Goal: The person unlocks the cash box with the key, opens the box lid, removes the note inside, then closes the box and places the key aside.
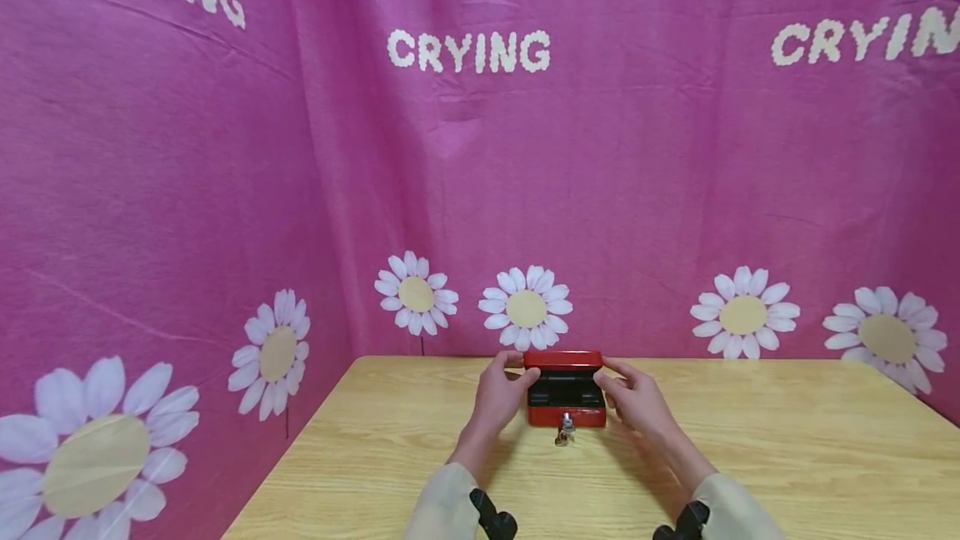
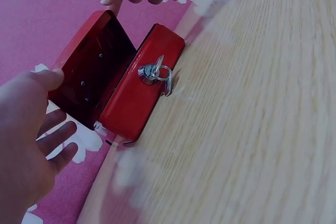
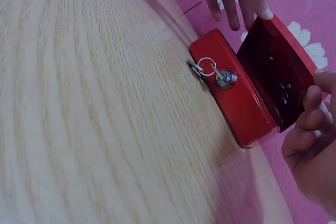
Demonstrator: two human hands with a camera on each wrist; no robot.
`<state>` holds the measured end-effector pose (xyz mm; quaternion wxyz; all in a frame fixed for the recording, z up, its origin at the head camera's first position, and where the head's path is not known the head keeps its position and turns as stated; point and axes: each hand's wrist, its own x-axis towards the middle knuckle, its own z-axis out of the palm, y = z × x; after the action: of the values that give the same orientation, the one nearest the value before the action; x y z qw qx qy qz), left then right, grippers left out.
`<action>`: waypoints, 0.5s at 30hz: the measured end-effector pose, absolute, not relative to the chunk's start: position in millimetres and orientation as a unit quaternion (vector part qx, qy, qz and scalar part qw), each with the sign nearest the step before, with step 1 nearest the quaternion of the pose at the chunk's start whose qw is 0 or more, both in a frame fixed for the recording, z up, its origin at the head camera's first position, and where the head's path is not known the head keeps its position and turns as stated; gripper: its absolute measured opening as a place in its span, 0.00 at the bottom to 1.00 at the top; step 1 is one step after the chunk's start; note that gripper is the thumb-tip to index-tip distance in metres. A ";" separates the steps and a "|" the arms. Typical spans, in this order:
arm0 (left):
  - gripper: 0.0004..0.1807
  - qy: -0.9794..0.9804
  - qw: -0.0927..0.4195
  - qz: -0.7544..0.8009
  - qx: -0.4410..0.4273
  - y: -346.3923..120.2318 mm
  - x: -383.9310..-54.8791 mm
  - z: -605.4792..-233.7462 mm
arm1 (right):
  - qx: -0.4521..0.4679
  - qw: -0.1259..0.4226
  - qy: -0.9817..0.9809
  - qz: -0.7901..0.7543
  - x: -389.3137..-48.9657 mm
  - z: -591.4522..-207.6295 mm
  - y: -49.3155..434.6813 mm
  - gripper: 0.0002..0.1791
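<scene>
There is one left hand [image 1: 497, 397], one right hand [image 1: 639, 398], two sleeves [image 1: 444, 500], two black wrist devices [image 1: 495, 515] and one surface [image 1: 750, 432]. The count runs to one box [image 1: 543, 417] with one lid [image 1: 562, 359], one lock [image 2: 148, 73] and one ring [image 3: 207, 58], with at least one key [image 2: 158, 65], though the full number of keys cannot be told. The head view has six flowers [image 1: 527, 308], one of them partly cut off, and three printed words [image 1: 480, 52], two of them cropped.

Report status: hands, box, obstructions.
Left hand and right hand at sides of raised lid. Red box open, key in lock. No obstruction visible.
</scene>
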<state>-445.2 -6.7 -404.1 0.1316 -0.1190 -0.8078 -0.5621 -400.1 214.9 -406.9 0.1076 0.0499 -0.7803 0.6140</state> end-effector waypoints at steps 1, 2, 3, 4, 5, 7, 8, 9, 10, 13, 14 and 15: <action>0.21 -0.806 0.128 -0.564 -0.124 -7.1 -445.2 -404.1 | 0.050 0.103 -0.779 0.616 -400.3 -406.4 214.3 0.30; 0.23 -0.806 0.122 -0.564 -0.128 -7.2 -445.2 -404.1 | 0.051 0.100 -0.779 0.617 -400.4 -405.6 213.6 0.31; 0.25 -0.808 0.116 -0.563 -0.131 -7.4 -445.2 -403.9 | 0.052 0.097 -0.779 0.617 -400.6 -404.8 213.1 0.33; 0.26 -0.809 0.111 -0.561 -0.134 -7.3 -445.3 -403.7 | 0.050 0.094 -0.780 0.617 -400.6 -404.1 212.7 0.34; 0.28 -0.812 0.106 -0.557 -0.137 -7.2 -445.4 -403.4 | 0.049 0.092 -0.780 0.617 -400.4 -403.1 212.3 0.34; 0.29 -0.817 0.097 -0.552 -0.139 -7.0 -445.2 -402.4 | 0.052 0.090 -0.782 0.614 -400.1 -401.4 212.1 0.35; 0.30 -0.818 0.095 -0.549 -0.140 -7.0 -445.3 -402.1 | 0.054 0.090 -0.784 0.612 -399.8 -400.6 212.2 0.35; 0.31 -0.818 0.093 -0.550 -0.140 -7.0 -445.2 -401.8 | 0.056 0.091 -0.786 0.609 -400.0 -400.1 212.6 0.35; 0.31 -0.817 0.092 -0.551 -0.140 -7.1 -445.0 -401.7 | 0.057 0.090 -0.787 0.608 -399.9 -399.6 212.8 0.35; 0.30 -0.813 0.099 -0.556 -0.140 -8.5 -444.2 -403.1 | 0.065 0.089 -0.798 0.592 -399.8 -398.7 213.0 0.36; 0.29 -0.812 0.103 -0.556 -0.141 -9.1 -443.9 -403.8 | 0.065 0.087 -0.800 0.590 -400.2 -399.1 213.1 0.36; 0.28 -0.811 0.104 -0.558 -0.141 -9.6 -443.5 -404.5 | 0.069 0.089 -0.802 0.587 -400.8 -399.7 213.4 0.37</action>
<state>-443.5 -9.6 -404.5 0.1036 -0.1414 -0.8111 -0.5581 -400.8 213.4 -399.7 0.0888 0.0690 -0.8019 0.5868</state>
